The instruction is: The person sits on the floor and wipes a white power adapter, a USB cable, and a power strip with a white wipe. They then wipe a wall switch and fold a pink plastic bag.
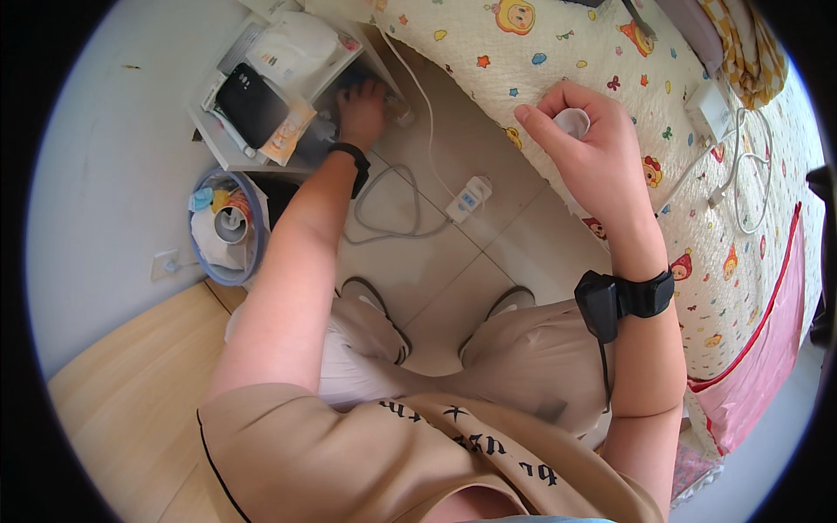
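Observation:
My right hand [598,140] is curled around a small white round object [573,123], perhaps a cap or cup, above the edge of the patterned quilt [484,39]. A black strap with a black box circles that wrist. My left hand [361,114] reaches down into a drawer or compartment of the white nightstand [229,157]. Its fingers are blurred and in shadow, so what they touch is hard to make out. Close by them lies a clear bottle or jar [399,112]. On the nightstand top are a black smartphone [250,104], an orange-and-white packet [288,134] and a white pack [294,49].
A blue-rimmed waste bin [260,229] with rubbish stands beside the nightstand. A white power strip [469,199] and its grey cable [386,235] lie on the tiled floor. A charger [708,108] with a white cable rests on the bed. A wall socket [165,264] is at left.

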Demonstrator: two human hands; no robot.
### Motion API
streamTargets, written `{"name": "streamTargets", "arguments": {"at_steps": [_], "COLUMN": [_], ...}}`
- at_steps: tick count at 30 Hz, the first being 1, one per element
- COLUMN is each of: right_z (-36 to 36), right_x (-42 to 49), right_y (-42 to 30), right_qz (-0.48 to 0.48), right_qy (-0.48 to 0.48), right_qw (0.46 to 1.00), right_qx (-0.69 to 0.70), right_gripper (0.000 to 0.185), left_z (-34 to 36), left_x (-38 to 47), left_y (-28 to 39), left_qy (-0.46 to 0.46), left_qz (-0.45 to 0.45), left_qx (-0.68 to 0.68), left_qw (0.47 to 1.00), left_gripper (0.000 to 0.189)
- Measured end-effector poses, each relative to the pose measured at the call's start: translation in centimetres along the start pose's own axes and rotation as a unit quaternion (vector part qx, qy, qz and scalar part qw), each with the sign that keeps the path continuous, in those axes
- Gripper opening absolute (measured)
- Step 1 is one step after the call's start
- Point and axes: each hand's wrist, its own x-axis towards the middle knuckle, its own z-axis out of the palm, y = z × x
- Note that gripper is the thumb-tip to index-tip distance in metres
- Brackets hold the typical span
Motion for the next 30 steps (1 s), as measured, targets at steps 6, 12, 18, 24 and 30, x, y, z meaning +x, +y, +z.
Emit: {"name": "streamTargets", "arguments": {"at_steps": [6,12,18,24,30], "right_z": [0.1,0.0,0.0,-0.2,-0.2], "right_x": [0.0,-0.1,0.0,0.0,0.3], "right_y": [-0.2,-0.4,-0.4,-0.7,-1.5], "right_qz": [0.002,0.018,0.021,0.022,0.042], "right_qy": [0.001,-0.003,-0.003,-0.002,-0.009], "right_qw": [1.0,1.0,1.0,1.0,0.999], "right_qx": [0.004,0.005,0.001,-0.003,-0.002], "right_gripper": [0.032,0.031,0.029,0.029,0.028], "left_z": [-3.8,-3.5,-0.8,-0.9,-5.6], "left_x": [-0.2,0.1,1.6,2.6,-0.5], "left_y": [0.9,1.5,-0.3,0.8,2.6], "left_qy": [-0.081,-0.09,-0.059,-0.091,-0.068], "left_qz": [0.036,-0.018,-0.104,-0.148,0.017], "left_qx": [-0.017,0.006,0.008,0.01,0.135], "left_qw": [0.996,0.996,0.993,0.985,0.988], "left_gripper": [0.075,0.071,0.061,0.069,0.079]}}
